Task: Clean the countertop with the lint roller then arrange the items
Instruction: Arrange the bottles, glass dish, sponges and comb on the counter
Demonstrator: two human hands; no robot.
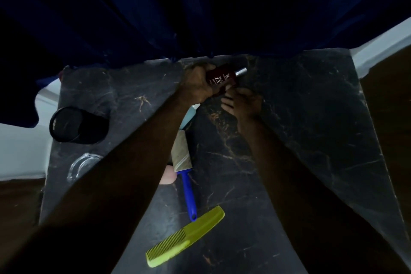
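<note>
Our left hand [198, 83] grips the dark red bottle [221, 77], pointing to two o'clock; right hand [243, 103], seemingly loose-fingered, sits just at five o'clock

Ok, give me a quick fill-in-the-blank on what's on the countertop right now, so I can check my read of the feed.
1. The left hand grips a dark red ____ at the far edge of the countertop.
2. The lint roller has a ____ handle.
3. The comb near the roller's handle end is ____ in colour.
4. The right hand is ____, fingers just below the item the left holds.

Missing words: bottle; blue; yellow-green; open
</note>
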